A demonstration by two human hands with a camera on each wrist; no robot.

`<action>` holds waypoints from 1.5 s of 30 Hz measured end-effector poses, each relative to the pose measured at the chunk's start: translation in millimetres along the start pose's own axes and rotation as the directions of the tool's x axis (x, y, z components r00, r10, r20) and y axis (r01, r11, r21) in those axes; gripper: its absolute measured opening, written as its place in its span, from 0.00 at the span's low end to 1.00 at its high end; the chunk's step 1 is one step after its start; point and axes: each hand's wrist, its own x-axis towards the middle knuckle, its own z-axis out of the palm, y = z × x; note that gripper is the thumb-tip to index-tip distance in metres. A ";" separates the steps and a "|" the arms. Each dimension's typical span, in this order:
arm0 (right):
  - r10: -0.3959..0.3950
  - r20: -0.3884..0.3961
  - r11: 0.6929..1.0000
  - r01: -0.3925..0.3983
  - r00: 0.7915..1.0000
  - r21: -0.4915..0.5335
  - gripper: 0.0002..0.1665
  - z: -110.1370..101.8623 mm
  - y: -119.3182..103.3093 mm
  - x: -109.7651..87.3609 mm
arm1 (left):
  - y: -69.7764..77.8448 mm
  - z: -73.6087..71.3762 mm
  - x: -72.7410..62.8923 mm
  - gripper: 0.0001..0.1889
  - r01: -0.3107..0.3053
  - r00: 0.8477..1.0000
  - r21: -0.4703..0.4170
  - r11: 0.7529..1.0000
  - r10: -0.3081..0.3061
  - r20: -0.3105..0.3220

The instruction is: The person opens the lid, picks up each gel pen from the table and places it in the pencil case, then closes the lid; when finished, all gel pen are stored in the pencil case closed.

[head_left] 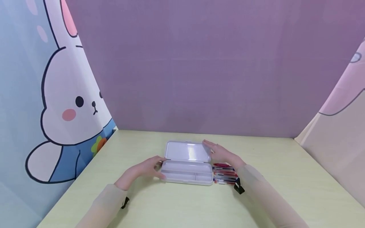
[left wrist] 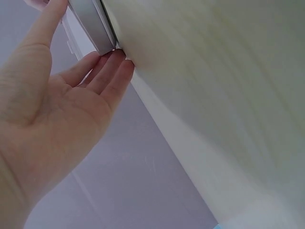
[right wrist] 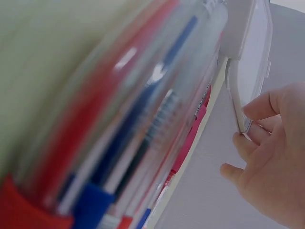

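Observation:
A white plastic pencil case [head_left: 179,176] lies with its lid [head_left: 182,151] swung back, away from the person. Its tray has a long divider and a short cross wall, with nothing visible inside. My left hand [head_left: 146,167] grips the tray's left end, thumb at the front corner and fingers towards the hinge; the left wrist view shows the fingertips against the case end [left wrist: 93,26]. At the lid's right edge, my right hand [right wrist: 274,143] pinches the rim between thumb and fingers. Several pens [head_left: 223,174] lie side by side just right of the tray, below the right wrist.
The pale wooden table [head_left: 176,205] runs back to a purple cloth wall [head_left: 199,69]. A rabbit-printed curtain [head_left: 65,104] borders the left side, and another printed curtain [head_left: 342,133] the right. Clear pens with red and blue parts [right wrist: 143,109] loom close in the right wrist view.

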 end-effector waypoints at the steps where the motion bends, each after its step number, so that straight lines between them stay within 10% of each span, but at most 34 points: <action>1: -0.004 -0.001 1.000 0.004 1.000 -0.002 0.33 -0.7 0.3 -0.5 | 0.1 0.1 0.3 0.44 -0.001 1.000 -0.001 1.000 0.001 0.001; 45: -0.157 -0.350 0.988 0.148 0.924 -0.053 0.18 -42.8 37.7 -79.6 | -4.7 0.8 3.2 0.41 -0.016 0.999 -0.088 0.996 0.018 0.031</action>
